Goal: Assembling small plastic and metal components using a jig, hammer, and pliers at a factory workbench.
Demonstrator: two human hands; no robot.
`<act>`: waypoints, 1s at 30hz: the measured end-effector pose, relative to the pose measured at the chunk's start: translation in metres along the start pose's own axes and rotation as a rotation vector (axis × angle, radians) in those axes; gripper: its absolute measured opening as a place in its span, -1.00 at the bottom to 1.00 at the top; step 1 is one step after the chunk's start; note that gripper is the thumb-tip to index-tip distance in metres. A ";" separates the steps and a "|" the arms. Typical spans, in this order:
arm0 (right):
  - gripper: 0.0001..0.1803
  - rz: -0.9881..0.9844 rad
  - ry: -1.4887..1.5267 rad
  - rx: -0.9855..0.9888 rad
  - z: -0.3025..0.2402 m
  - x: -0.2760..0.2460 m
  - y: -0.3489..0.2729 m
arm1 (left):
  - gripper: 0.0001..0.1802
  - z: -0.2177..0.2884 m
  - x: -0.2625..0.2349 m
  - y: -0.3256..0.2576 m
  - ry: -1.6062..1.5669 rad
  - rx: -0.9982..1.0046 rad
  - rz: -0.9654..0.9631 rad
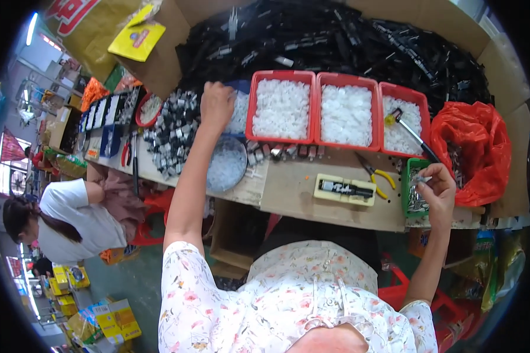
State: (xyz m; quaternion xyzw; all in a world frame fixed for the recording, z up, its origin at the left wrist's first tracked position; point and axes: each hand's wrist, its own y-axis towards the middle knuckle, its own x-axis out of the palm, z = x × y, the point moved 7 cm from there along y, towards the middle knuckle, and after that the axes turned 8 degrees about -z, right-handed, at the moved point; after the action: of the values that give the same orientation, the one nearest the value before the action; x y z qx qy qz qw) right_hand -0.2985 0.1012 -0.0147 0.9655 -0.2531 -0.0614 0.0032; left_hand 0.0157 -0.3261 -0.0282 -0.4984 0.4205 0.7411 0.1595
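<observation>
My left hand point(217, 107) reaches forward with its fingers curled down, between a heap of black-and-silver parts point(174, 126) and a blue tray point(239, 86) of small clear pieces. Its fingertips are hidden, so what they grip cannot be seen. On the right, my right hand point(439, 187) is closed in a pinch at the edge of a green basket point(407, 187) of small metal pieces. What lies between its thumb and fingers is too small to name. A cream fixture point(344, 200) holding a black-and-metal part rests on the table between my hands.
Red trays point(314, 141) of white plastic pieces stand before a mass of black parts point(335, 41). Yellow-handled pliers point(384, 183), a screwdriver point(415, 134), a round clear tub point(227, 163) and a red plastic bag point(477, 147) lie around. A co-worker point(79, 217) sits at left.
</observation>
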 end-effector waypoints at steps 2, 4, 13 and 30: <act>-0.75 0.005 -0.013 -0.013 -0.003 0.000 -0.008 | -0.89 -0.003 0.015 0.005 0.191 0.054 -0.099; -0.75 0.017 -0.041 0.013 0.013 -0.005 -0.010 | -0.93 0.012 0.015 0.004 0.100 0.073 -0.056; -0.75 -0.071 0.048 0.008 0.005 0.017 -0.010 | -0.92 0.011 0.002 -0.017 0.019 0.017 -0.127; -0.77 -0.019 0.080 -0.045 0.002 0.030 -0.010 | -0.84 0.023 -0.018 -0.011 -0.700 -0.208 -0.025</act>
State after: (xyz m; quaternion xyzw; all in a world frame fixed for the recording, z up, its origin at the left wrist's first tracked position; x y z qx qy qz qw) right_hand -0.2674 0.0952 -0.0202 0.9692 -0.2421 -0.0284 0.0343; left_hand 0.0177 -0.2984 -0.0142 -0.2331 0.2566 0.9037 0.2514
